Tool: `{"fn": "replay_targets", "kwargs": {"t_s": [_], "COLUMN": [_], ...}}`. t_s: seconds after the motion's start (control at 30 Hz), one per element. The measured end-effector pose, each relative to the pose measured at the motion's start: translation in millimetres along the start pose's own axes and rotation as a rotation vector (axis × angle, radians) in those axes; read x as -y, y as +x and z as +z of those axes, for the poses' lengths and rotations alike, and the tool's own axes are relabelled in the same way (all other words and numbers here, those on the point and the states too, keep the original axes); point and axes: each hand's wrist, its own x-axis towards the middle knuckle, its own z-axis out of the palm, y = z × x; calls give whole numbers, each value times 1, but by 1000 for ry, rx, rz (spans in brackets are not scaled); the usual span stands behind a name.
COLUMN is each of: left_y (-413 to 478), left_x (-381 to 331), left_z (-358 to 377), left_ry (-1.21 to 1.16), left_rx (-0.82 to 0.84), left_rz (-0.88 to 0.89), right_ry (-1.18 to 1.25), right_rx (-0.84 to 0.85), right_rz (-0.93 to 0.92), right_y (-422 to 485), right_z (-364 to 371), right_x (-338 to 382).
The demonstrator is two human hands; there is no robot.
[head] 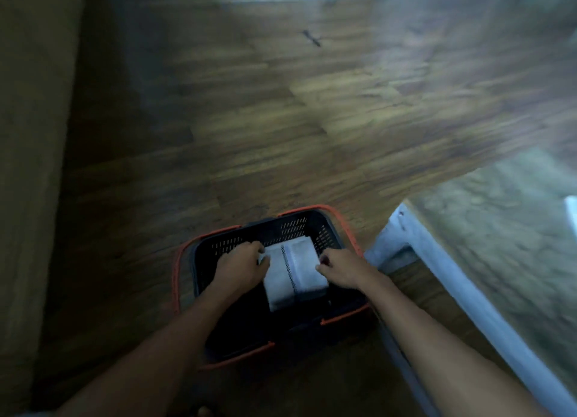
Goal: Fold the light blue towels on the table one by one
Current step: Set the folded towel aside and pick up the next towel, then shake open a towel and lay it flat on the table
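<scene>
While left hand [242, 265] and right hand [338, 270] grip its 9 and 3 o'clock edges, towel [293, 273] (soft, light) should lift easily.

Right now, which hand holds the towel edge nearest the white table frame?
The right hand, gripping the right edge of the folded light blue towel, beside the white metal table frame; the left hand grips the opposite edge, farther away.

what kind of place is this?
Likely a room at home, though blurry: wood plank floor, a dark basket holding a folded towel, and a table at right.
</scene>
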Motion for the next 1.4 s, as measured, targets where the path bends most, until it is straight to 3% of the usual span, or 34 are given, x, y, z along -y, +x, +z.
{"fn": "replay_targets", "kwargs": {"t_s": [0.2, 0.37, 0.67, 0.83, 1.03, 1.23, 1.4], "left_y": [-51, -92, -183, -238, -264, -244, -227], "left_x": [-90, -188, -374, -438, -465, -472, -475], "left_z": [-104, -135, -63, 4, 66, 102, 124], "left_ry": [45, 61, 9, 35, 124, 196, 234], "left_rx": [-95, -108, 112, 236, 245, 211, 157], "left_rz": [210, 394, 827, 973, 1099, 1130, 1157], "right_ry": [45, 71, 185, 251, 205, -62, -233], "right_rx": [-154, -344, -517, -572, -647, -745, -750], "right_rz": [25, 119, 500, 697, 836, 883, 822], "right_y": [-123, -244, -454, -534, -560, -529, -497], "right_z": [-80, -109, -62, -5, 44, 52, 47], "right_x": [11, -21, -154, -219, -255, -269, -285]}}
